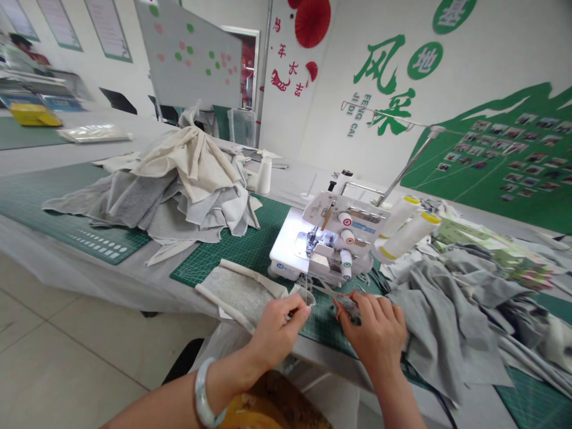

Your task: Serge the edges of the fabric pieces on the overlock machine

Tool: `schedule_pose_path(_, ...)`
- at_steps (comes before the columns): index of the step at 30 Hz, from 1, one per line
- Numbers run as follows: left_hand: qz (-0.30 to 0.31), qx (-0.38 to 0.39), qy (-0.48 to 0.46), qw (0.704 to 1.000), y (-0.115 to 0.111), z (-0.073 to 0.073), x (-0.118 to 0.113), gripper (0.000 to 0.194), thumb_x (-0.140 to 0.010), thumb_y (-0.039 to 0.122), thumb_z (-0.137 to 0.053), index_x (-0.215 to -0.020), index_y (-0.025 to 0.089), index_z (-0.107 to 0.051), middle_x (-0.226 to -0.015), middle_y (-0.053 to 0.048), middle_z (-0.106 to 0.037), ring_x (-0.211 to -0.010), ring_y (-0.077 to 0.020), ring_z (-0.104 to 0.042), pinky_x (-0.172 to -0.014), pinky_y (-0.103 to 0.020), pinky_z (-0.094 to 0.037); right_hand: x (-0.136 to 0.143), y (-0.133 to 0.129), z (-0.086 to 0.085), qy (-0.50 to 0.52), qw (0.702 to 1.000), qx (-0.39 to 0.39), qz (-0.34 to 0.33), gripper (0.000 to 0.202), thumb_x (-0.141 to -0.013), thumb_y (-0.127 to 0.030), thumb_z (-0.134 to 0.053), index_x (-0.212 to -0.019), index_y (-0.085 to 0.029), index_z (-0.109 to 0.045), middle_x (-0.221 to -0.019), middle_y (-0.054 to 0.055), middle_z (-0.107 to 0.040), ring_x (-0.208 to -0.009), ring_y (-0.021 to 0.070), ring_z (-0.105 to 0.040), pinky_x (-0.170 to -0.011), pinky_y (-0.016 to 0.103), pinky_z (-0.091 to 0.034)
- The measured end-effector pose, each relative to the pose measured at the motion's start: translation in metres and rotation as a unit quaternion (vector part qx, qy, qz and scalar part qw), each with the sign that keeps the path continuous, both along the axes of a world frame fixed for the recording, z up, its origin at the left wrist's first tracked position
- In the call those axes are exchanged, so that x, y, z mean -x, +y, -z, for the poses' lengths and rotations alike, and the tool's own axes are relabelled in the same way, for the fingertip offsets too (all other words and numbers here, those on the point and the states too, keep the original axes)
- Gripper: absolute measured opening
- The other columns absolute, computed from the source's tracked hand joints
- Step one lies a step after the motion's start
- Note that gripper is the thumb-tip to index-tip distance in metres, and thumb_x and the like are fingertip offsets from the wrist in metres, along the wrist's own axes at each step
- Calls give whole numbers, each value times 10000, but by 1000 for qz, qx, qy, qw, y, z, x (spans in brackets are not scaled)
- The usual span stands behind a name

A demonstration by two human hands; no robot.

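the person's left hand (281,322) is pinching the near corner of a flat, light grey fabric piece with cream folded edges (241,292), thumb and forefinger pressing together with only a narrow gap showing behind them. this piece is lying at the front edge of a dark green gridded cutting mat (199,268), just in front of a white sewing machine with a lit needle area (333,238), and its held corner is sitting just below the machine's front. loose pale threads (306,282) are hanging between the machine and the pinched corner. the right hand (375,325) is bending over the mat to the right, its fingers closing loosely around a slim pale tool (328,290) that is looking like scissors and pointing toward the threads; its grip is partly hiding it, so how far the blades are parting cannot be told. a heap of crumpled grey fabric (447,310) is lying beside the right hand, while a tall pile of grey and cream cloth pieces (187,173) is resting beyond the left.
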State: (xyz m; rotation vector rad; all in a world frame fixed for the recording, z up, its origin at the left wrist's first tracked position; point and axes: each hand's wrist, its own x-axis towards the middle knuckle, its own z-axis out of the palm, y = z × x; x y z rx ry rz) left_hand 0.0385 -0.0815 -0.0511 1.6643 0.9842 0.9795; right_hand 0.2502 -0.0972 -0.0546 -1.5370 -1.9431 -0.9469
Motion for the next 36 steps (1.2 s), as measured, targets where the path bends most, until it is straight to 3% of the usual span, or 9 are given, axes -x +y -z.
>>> schedule_pose_path(9,37,-32,46,998,2,5,-2,329,-904,304,-459,-603,181,-407,-589,32,-420,-592,-114,-415,-571,-240,-306,18,7,-5,7,999,16,-35,287,-928,-284,-565,-650,-210,-557,-564,-2,-591,-591,160,-484,-631,327,-283)
schedule_pose_path(15,-18,-148,287,946,12,13,22,298,-977,286,-334,-810,191,-562,-788,-42,-621,-711,-170,-585,-647,-257,-392,-15,-1,6,128,990,-1,52,341,-880,-435,-623,-637,-200,-581,-594,9,-605,-574,148,-528,-601,287,-331)
schedule_pose_path(20,-77,-142,449,879,32,22,41,459,-886,419,-557,-1234,124,-501,-1089,-166,-648,-1002,-298,-636,-770,-333,-468,-70,-14,29,434,880,112,155,405,-792,-590,-608,-786,-191,-675,-667,44,-680,-579,191,-595,-551,284,-384)
schedule_pose_path(22,-70,-112,478,868,40,23,45,378,-900,318,-526,-1237,147,-518,-1005,-144,-685,-946,-283,-663,-748,-328,-465,-89,-16,39,518,835,124,141,432,-731,-594,-640,-808,-170,-683,-706,71,-711,-618,221,-625,-593,312,-433)
schedule_pose_path(25,-75,-88,462,879,58,16,58,236,-898,237,-475,-1094,199,-601,-856,-77,-705,-811,-231,-674,-690,-292,-446,-103,-18,47,548,818,125,118,472,-699,-600,-641,-825,-149,-700,-777,108,-741,-685,249,-657,-632,337,-475)
schedule_pose_path(28,-137,-131,387,902,87,-12,88,147,-879,281,-502,-901,195,-619,-761,3,-667,-708,-157,-629,-663,-234,-434,-103,-21,48,562,811,131,96,443,-689,-580,-658,-790,-153,-711,-744,90,-736,-639,228,-640,-576,315,-470)
schedule_pose_path(31,-293,-199,354,866,125,-65,130,282,-914,312,-422,-1042,118,-581,-883,-4,-631,-871,-171,-612,-798,-271,-435,-98,-23,40,590,793,127,84,432,-684,-596,-669,-712,-166,-698,-627,56,-694,-516,175,-561,-463,273,-414)
schedule_pose_path(34,-443,-291,314,788,170,-124,170,386,-941,358,-377,-1130,61,-534,-1013,-2,-590,-1007,-206,-598,-910,-339,-412,-88,-25,27,671,732,114,42,420,-698,-588,-698,-736,-171,-691,-723,59,-719,-505,125,-501,-439,237,-389)
schedule_pose_path(36,-454,-333,294,773,200,-153,188,407,-993,364,-298,-1245,88,-458,-1215,13,-568,-1124,-225,-549,-1006,-383,-381,-79,-23,18,721,686,98,4,391,-703,-550,-735,-793,-171,-698,-849,64,-736,-545,106,-498,-473,221,-410)
